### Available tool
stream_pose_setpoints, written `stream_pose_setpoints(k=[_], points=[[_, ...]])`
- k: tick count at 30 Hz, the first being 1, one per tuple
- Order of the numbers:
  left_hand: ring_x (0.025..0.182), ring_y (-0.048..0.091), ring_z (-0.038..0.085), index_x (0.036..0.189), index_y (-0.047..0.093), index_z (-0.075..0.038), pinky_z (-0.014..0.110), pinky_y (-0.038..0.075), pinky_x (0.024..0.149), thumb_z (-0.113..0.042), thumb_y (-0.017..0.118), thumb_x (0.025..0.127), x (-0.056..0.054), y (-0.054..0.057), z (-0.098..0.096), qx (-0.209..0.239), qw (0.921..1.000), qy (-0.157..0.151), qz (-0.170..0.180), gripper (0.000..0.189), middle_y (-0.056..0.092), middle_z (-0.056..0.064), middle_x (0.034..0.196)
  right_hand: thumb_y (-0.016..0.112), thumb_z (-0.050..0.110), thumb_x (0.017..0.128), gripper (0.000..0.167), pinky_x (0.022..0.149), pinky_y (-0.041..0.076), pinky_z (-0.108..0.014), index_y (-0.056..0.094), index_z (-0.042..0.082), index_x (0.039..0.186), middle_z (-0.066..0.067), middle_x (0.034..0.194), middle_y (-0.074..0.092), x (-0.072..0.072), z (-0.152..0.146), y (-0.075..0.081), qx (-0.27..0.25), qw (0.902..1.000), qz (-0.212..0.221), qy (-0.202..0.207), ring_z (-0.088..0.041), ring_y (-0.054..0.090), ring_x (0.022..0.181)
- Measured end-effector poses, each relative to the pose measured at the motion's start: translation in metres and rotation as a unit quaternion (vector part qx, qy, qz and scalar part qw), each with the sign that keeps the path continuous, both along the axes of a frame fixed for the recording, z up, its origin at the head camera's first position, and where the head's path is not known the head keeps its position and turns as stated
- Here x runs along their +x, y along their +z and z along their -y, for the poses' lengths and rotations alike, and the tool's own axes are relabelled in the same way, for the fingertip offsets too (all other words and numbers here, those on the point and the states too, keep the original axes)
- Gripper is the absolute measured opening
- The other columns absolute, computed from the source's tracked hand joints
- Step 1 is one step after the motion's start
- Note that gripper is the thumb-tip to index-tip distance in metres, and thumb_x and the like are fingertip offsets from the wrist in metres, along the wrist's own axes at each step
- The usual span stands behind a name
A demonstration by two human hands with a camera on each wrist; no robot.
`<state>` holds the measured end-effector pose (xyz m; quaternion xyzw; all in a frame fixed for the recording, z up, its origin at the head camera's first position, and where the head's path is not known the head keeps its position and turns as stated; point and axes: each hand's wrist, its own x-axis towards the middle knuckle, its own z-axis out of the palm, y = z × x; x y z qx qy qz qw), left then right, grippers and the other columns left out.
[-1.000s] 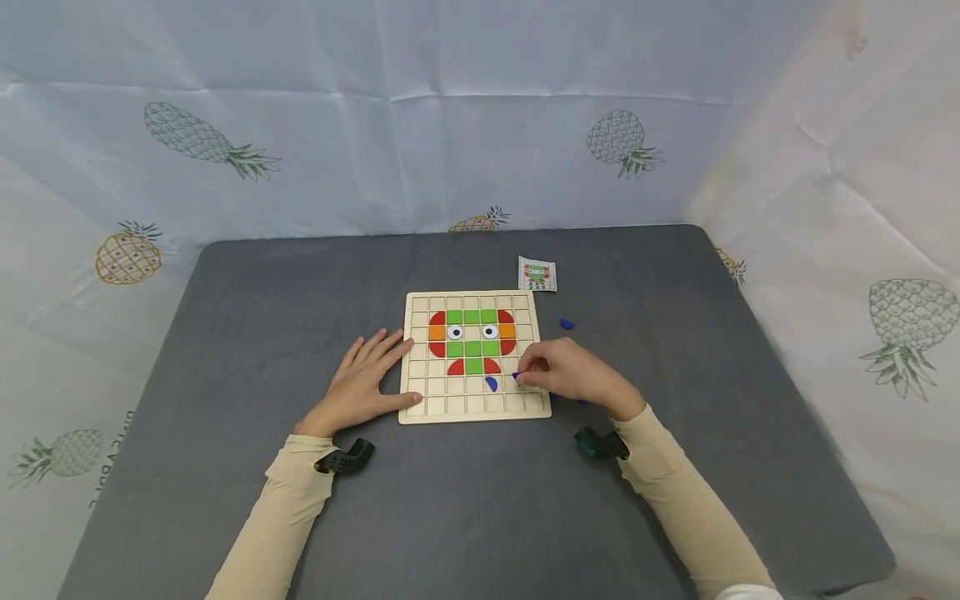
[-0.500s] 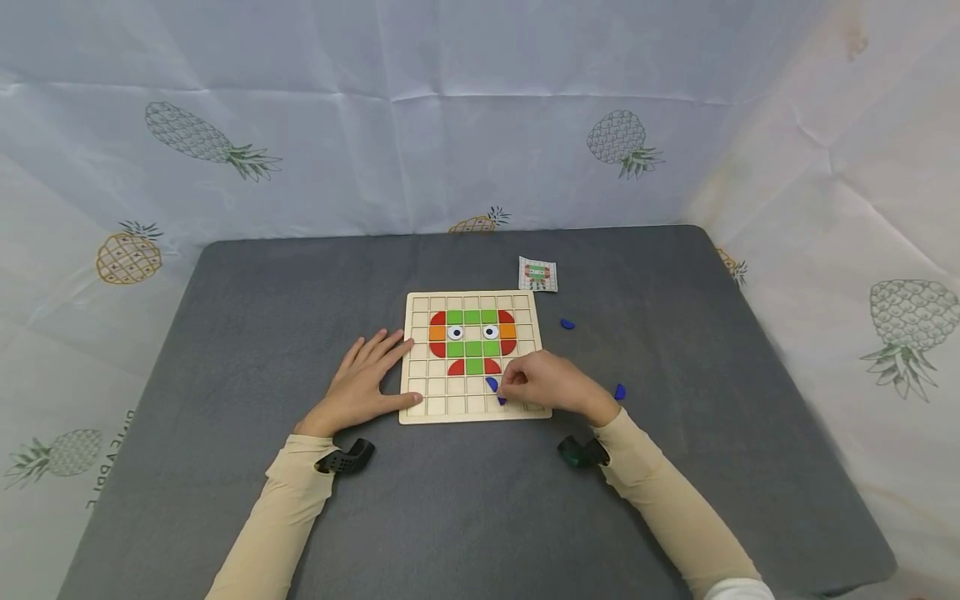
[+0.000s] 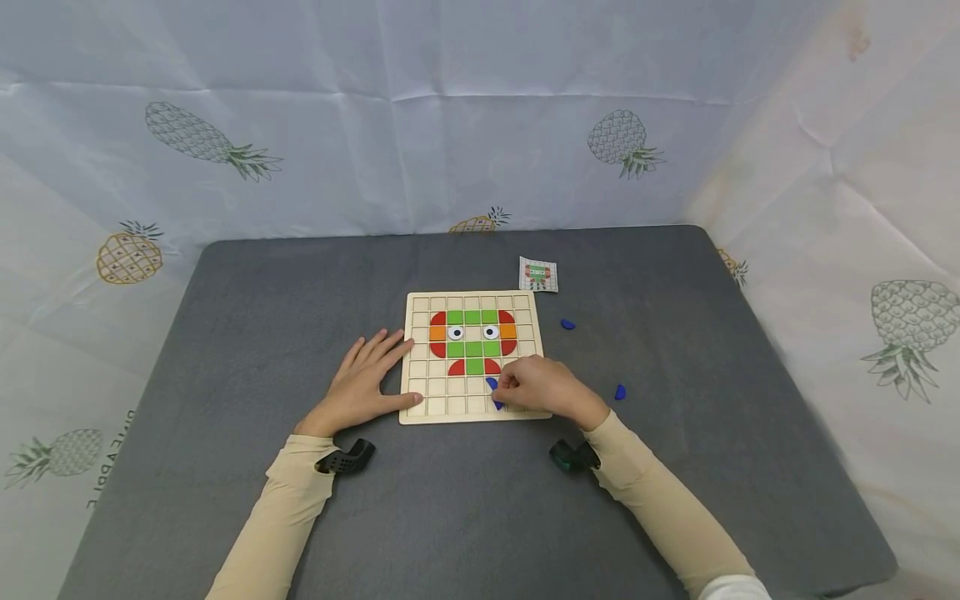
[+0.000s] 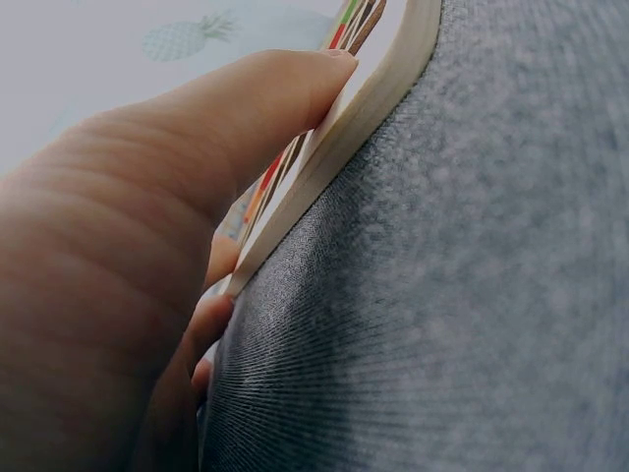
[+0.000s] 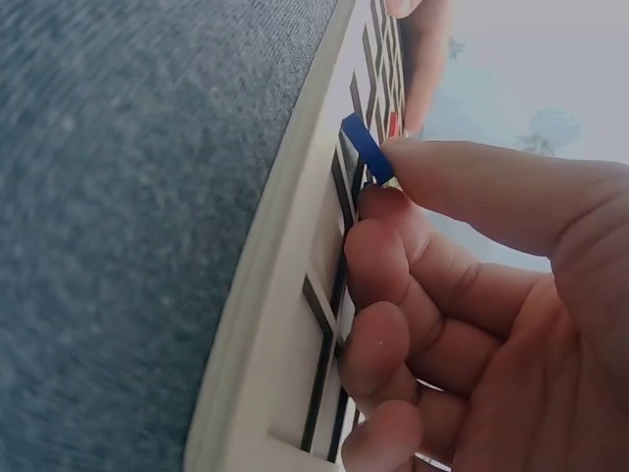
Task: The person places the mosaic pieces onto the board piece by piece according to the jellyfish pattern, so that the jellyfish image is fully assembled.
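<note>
A wooden grid board (image 3: 442,407) lies on the table, bearing green squares, red rounded corner pieces, orange pieces and two eye tiles. My left hand (image 3: 360,387) rests spread at its left side, thumb (image 4: 295,84) on the rim and other fingers along the edge. Over the lower right cells, my right hand (image 3: 551,386) pinches a small blue curved tile (image 5: 367,147) between thumb and index finger, tilted above the grid. Another blue tile (image 3: 491,382) lies on the board just beyond those fingertips, partly hidden by them.
Two loose blue tiles lie on the grey table right of the board, one farther back (image 3: 567,324) and one nearer (image 3: 620,392). A small pattern card (image 3: 538,274) sits behind the board's right corner. A pineapple-print cloth (image 3: 420,158) hangs behind the table.
My right hand has moved left and slightly toward me over the board with the blue tile, uncovering a loose blue tile on the table. My left hand has stayed put.
</note>
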<state>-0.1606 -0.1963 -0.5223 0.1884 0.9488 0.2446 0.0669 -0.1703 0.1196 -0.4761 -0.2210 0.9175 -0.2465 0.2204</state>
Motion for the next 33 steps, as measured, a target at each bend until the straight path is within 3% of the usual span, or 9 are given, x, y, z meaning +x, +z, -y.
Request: stream_pose_setpoints(k=[5, 10, 20, 26, 33], points=[[0.16, 0.011, 0.03, 0.161, 0.03, -0.023, 0.053, -0.001, 0.13, -0.064, 0.071, 0.083, 0.0, 0.001, 0.0, -0.001, 1.0, 0.001, 0.001, 0.098, 0.023, 0.006, 0.17, 0.074, 0.029, 0.093, 0.026, 0.05, 0.034, -0.022, 0.069, 0.019, 0.07, 0.006, 0.064, 0.058, 0.003, 0.002, 0.001, 0.025, 0.9996, -0.015, 0.001, -0.011, 0.051, 0.059], [0.16, 0.011, 0.03, 0.161, 0.03, -0.023, 0.053, -0.001, 0.13, -0.063, 0.072, 0.083, 0.0, 0.002, 0.0, -0.001, 1.0, 0.001, 0.002, 0.098, 0.023, 0.006, 0.17, 0.071, 0.025, 0.094, 0.023, 0.051, 0.035, -0.022, 0.069, 0.018, 0.073, 0.006, 0.063, 0.056, 0.002, -0.001, -0.002, 0.003, 0.9998, -0.021, 0.007, -0.01, 0.049, 0.058], [0.16, 0.01, 0.031, 0.162, 0.029, -0.024, 0.054, -0.001, 0.129, -0.063, 0.072, 0.083, 0.0, 0.003, 0.0, 0.003, 1.0, -0.001, 0.008, 0.098, 0.022, 0.006, 0.17, 0.062, 0.018, 0.099, 0.01, 0.054, 0.037, -0.022, 0.068, 0.011, 0.097, 0.003, 0.072, 0.056, -0.007, -0.017, 0.009, -0.05, 0.9985, -0.011, -0.018, -0.009, 0.047, 0.06], [0.16, 0.01, 0.03, 0.162, 0.029, -0.024, 0.054, -0.001, 0.129, -0.063, 0.072, 0.083, 0.0, 0.002, 0.0, 0.001, 1.0, -0.002, 0.009, 0.098, 0.021, 0.006, 0.171, 0.063, 0.017, 0.099, 0.014, 0.059, 0.046, -0.024, 0.071, 0.01, 0.108, 0.0, 0.082, 0.065, -0.011, -0.037, 0.022, -0.072, 0.9965, -0.039, -0.017, -0.011, 0.053, 0.068], [0.16, 0.01, 0.03, 0.162, 0.029, -0.024, 0.054, -0.002, 0.129, -0.063, 0.072, 0.083, 0.0, 0.002, 0.0, 0.002, 0.9999, -0.001, 0.01, 0.097, 0.021, 0.006, 0.17, 0.065, 0.018, 0.099, 0.018, 0.067, 0.052, -0.026, 0.07, 0.006, 0.112, -0.002, 0.092, 0.069, -0.011, -0.064, 0.029, -0.092, 0.9947, -0.038, -0.025, -0.014, 0.058, 0.077]])
